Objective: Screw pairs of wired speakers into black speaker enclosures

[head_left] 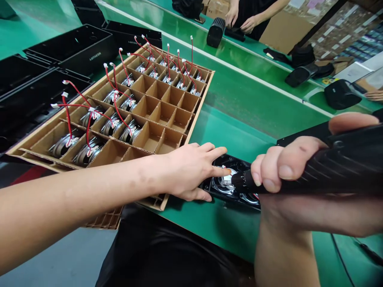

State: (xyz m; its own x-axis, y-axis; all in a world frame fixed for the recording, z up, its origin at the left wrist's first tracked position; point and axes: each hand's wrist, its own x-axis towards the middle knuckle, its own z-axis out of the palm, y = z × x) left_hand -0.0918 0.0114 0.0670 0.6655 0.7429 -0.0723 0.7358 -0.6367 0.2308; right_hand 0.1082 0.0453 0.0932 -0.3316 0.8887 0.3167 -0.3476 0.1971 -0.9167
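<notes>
We press our left hand (pixel 191 169) flat, fingers spread, on the black housing (pixel 236 187) while our right hand (pixel 278 167) clamps the screwdriver (pixel 329 167), whose tip could slip and gouge the speaker (pixel 226 184).

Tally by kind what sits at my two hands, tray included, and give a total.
Electric screwdriver: 1, gripped in the right hand
Black speaker housing: 1, under the left hand
Round drivers seen in that housing: 2
Cardboard divider tray: 1, beside the left hand
Total: 5
</notes>
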